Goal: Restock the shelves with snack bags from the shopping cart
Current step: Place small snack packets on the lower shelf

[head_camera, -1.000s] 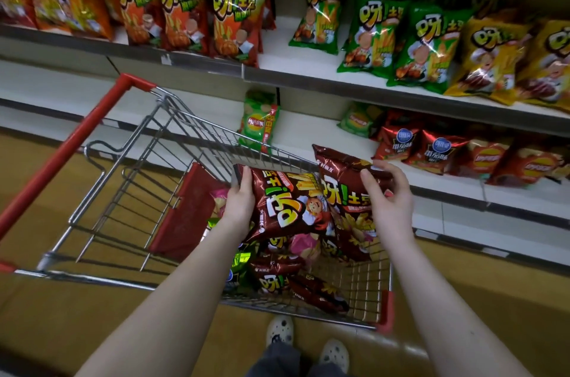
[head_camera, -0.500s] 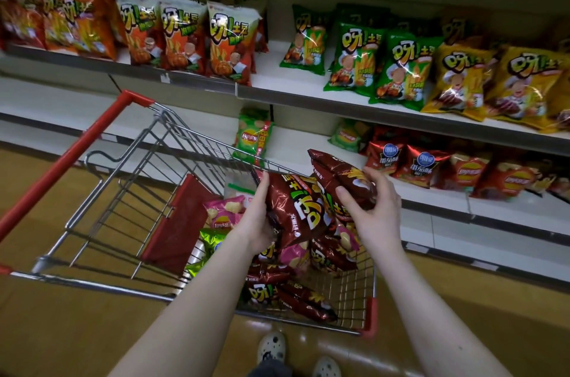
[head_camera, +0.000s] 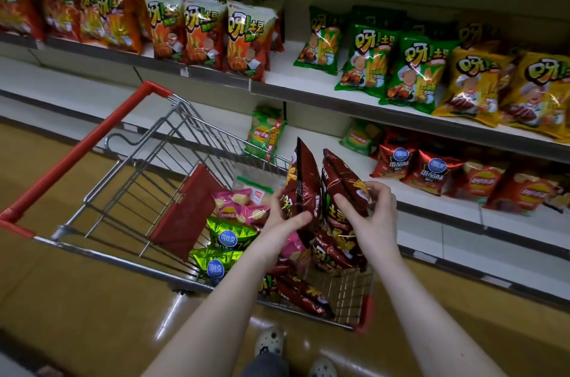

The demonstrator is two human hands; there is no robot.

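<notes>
Shelving: a white two-tier metal store shelf unit [head_camera: 283, 68] runs across the back and right of the view.
Cart: a silver wire shopping cart [head_camera: 172, 136] with a red plastic handle bar [head_camera: 77, 151] stands just in front of the shelves, on a glossy yellow-brown floor [head_camera: 92, 299].
Upper tier stock: white-and-orange fries bags [head_camera: 203, 31], green fries bags [head_camera: 370, 62] and yellow fries bags [head_camera: 475, 86] stand in rows, leaning back.
Lower tier stock: one green crisp bag [head_camera: 266, 136] stands upright behind the cart; shiny red crisp bags [head_camera: 428, 170] lie well to its right.
Cart load: pink crisp bags [head_camera: 237, 207], metallic green bags [head_camera: 229, 234] and dark maroon bags [head_camera: 296, 293] are piled at the far end of the basket.
Held bags: two dark maroon foil snack bags are raised above the cart load, standing nearly upright and side by side, the left-held bag [head_camera: 303, 179] just beside the right-held bag [head_camera: 342, 182].
Left hand: the left hand [head_camera: 285, 213] grips the lower part of its bag, thumb pressed on the near face and the other fingers behind it.
Right hand: the right hand [head_camera: 373, 213] clamps the middle of its bag, thumb across the front and fingers curled over the right edge.
Feet: white perforated clogs [head_camera: 270, 341] show at the bottom edge.
</notes>
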